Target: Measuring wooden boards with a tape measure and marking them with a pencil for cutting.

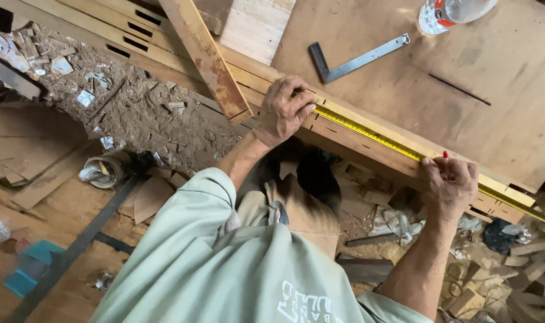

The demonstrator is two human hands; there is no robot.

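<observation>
Along the edge of the wooden rail (pixel 380 128) we stretched the yellow tape measure (pixel 368 133), our left hand (pixel 286 109) pressing its end flat with closed fingers to anchor it, while our right hand (pixel 447 182) pinched a red pencil (pixel 445 154) at the tape, ready for marking.

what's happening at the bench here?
A person is measuring a long wooden strip on the workbench. The left hand pins a yellow tape measure against the strip; the right hand holds a red pencil at the tape. A metal square lies on the bench beyond.
</observation>
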